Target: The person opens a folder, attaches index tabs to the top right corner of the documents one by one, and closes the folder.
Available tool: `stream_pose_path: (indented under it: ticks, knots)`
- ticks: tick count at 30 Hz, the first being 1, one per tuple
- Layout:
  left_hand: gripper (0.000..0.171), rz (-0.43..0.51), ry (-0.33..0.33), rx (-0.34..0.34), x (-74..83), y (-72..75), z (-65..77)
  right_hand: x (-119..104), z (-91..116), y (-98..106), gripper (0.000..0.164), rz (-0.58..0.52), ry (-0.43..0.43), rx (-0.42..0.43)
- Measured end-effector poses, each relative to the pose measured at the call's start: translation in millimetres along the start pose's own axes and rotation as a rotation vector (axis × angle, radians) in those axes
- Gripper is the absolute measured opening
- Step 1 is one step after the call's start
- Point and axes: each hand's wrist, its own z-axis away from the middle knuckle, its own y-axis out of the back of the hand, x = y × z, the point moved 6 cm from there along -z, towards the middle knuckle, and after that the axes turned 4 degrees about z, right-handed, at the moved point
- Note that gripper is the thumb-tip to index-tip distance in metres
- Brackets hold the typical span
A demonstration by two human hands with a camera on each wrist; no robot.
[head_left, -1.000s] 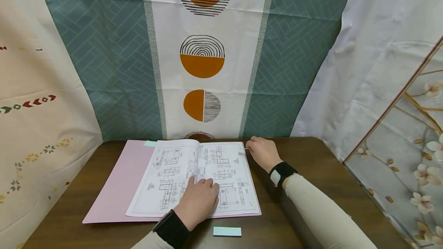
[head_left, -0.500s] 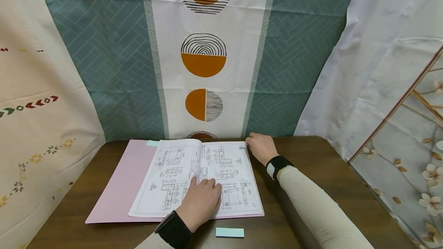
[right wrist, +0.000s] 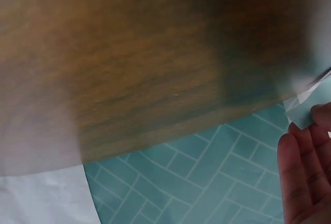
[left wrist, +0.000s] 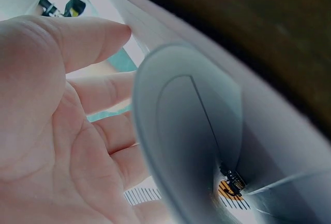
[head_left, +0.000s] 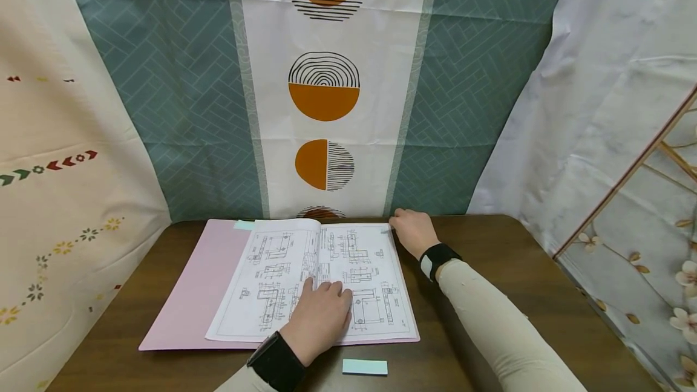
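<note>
A booklet (head_left: 370, 331) of technical drawings lies open on the table, its pink cover (head_left: 185, 301) showing at the left. My left hand (head_left: 320, 314) rests on the lower middle of the pages with fingers fairly straight; in the left wrist view a curled sheet (left wrist: 181, 115) bulges beside the fingers. At the far right page corner, my right hand (head_left: 414, 233) pinches a pale teal sticky note (right wrist: 304, 109) between thumb and fingers. Its contact with the page is partly hidden by the hand. Another teal sticky note (head_left: 244, 225) is on the pink cover's far edge.
A teal sticky note pad (head_left: 365, 367) lies near the front of the brown table (head_left: 490, 295), just below the booklet. Patterned cloth (head_left: 207, 107) hangs right behind the table's far edge. More cloth (head_left: 615, 107) hangs along the right side.
My right hand has shifted slightly left against the page, bringing the sticky note to the far right corner. The left hand stays on the pages. The head view has turned slightly.
</note>
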Motion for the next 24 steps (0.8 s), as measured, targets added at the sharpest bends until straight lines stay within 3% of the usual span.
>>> stream_pose_path:
  ticks: [24]
  knots:
    - [0.031, 0.0, -0.005, -0.011, 1.5, 0.3, -0.5, -0.9, 3.9, -13.1, 0.019, 0.012, 0.035, -0.056]
